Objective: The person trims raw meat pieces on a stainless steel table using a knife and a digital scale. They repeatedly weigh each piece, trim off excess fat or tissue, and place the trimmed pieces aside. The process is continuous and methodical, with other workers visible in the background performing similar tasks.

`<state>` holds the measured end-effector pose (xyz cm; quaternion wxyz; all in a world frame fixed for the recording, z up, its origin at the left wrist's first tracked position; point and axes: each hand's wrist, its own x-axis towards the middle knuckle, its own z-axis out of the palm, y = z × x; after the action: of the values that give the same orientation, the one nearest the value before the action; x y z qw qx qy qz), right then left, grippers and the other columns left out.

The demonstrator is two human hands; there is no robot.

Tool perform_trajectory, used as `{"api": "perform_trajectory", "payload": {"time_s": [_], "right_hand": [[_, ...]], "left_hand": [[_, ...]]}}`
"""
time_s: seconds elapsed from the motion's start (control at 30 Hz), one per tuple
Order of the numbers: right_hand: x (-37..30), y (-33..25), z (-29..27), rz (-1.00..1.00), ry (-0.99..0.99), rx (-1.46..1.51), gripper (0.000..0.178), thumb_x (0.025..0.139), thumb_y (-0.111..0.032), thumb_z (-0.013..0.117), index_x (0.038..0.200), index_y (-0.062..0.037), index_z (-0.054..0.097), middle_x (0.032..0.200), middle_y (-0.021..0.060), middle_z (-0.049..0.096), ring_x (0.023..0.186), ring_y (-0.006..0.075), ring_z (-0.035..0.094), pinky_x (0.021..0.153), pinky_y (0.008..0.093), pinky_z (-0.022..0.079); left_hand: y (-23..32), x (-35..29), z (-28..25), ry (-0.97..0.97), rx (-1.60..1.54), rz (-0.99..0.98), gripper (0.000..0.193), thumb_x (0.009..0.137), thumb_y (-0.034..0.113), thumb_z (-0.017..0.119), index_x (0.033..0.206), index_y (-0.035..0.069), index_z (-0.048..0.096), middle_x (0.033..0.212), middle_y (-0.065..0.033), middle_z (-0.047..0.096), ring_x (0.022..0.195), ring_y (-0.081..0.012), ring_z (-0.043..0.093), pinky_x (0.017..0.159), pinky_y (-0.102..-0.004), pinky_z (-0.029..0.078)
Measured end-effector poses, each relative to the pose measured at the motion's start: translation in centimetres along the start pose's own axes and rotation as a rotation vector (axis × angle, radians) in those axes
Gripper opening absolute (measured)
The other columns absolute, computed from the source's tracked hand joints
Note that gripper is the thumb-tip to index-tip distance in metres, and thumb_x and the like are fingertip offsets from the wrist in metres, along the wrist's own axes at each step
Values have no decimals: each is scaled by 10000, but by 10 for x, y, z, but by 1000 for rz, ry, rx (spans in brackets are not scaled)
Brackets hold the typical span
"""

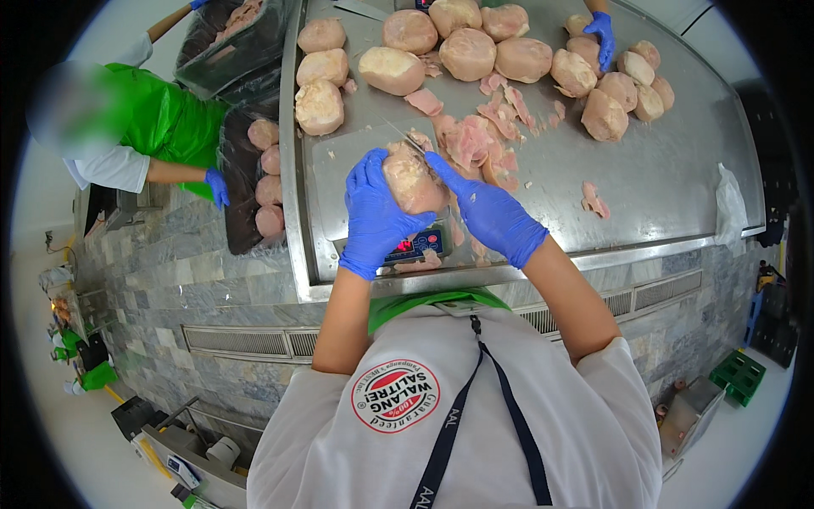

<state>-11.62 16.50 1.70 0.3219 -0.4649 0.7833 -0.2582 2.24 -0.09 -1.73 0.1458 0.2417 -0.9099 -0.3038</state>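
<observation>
The left hand [373, 214] was wrapped around a pale lump of meat [413, 180], its gloved fingers curled over the lump's left side and its thumb underneath, holding it just above a small scale [415, 246] at the near edge of the steel table [661, 178]. The right hand [487, 212] closed on a knife [405, 137], whose thin blade lay at the lump's far top. The lump looked soft, wet and probably slippery, yielding rather than stiff, and fairly heavy for one hand; cupping it from the side and below, as the left hand did, seemed the surest hold, with the fingers clear of the blade. Far left, a co-worker's gloved hand [218, 187] reached by a dark tray [242, 182] of similar lumps. Right of the knife lay pink trimmings [483, 144], and farther back whole lumps [466, 53] were spread across the table, where another gloved hand [602, 36] touched some at the far right.
</observation>
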Motion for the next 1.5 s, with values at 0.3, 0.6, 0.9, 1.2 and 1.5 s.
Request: {"api": "perform_trajectory", "payload": {"time_s": [0.3, 0.6, 0.9, 1.2, 1.5], "right_hand": [[-68, 25, 12, 151, -112, 249, 779, 956, -64, 473, 1627, -266, 133, 770, 259, 622, 667, 388, 637, 680, 464, 512], [-57, 54, 20, 60, 340, -129, 734, 997, -140, 537, 1606, -360, 190, 957, 215, 637, 754, 399, 648, 677, 500, 518], [-92, 25, 53, 29, 221, -250, 723, 988, -94, 515, 1611, -293, 207, 868, 183, 595, 729, 389, 648, 659, 494, 540], [-89, 52, 41, 154, 388, 115, 741, 988, -84, 563, 1615, -277, 218, 882, 173, 621, 719, 382, 623, 672, 463, 506], [10, 31, 45, 152, 419, 1023, 549, 941, -76, 644, 1449, -39, 440, 953, 88, 637, 821, 134, 640, 659, 295, 562]], "left_hand": [[-19, -1, -9, -56, -102, 127, 1173, 523, 378, 948, 1478, 51, 351, 1455, -200, 417, 1353, -417, 365, 1160, -483, 306], [-50, 20, -80, -308, -352, 204, 1116, 674, 435, 888, 1563, 62, 327, 1611, -211, 285, 1477, -387, 298, 1215, -462, 249], [-18, 17, -21, -117, -51, -282, 1203, 614, 412, 938, 1546, 8, 292, 1495, -249, 405, 1404, -380, 408, 1177, -450, 326], [-94, 39, -81, 29, -483, -54, 807, 830, 264, 832, 1487, 63, 409, 1474, -100, 456, 1328, -256, 491, 1094, -464, 437], [-85, 27, -64, -409, -923, -538, 663, 922, 316, 749, 1435, -1, 474, 1280, -99, 622, 1137, -187, 638, 935, -320, 550]]}}
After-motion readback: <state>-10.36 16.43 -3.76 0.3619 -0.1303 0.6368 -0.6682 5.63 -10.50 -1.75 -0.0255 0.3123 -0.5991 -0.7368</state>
